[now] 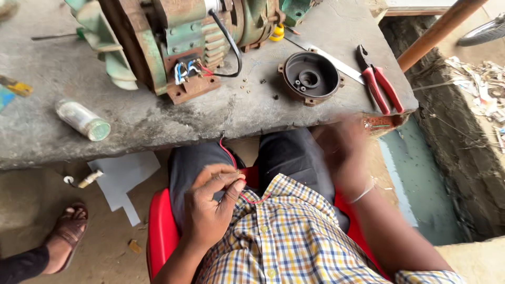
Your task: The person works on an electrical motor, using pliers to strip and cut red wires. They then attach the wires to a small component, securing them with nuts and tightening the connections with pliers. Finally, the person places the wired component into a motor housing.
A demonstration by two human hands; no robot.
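Beside motor (pixel 179 42), end cover (pixel 309 79), red pliers (pixel 380 84), jar (pixel 83 120)

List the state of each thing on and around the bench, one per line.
Left hand: pinching a thin red wire.
Right hand: blurred, empty as far as can be told, near the bench edge.
Motor: terminal box open, wires exposed.
Round end cover: off, lying hollow side up.
Red pliers: lying shut.
Small jar: on its side, capped.

thin red wire (pixel 230 155), curved, pinched in left hand (pixel 210 208) over lap, free end upward
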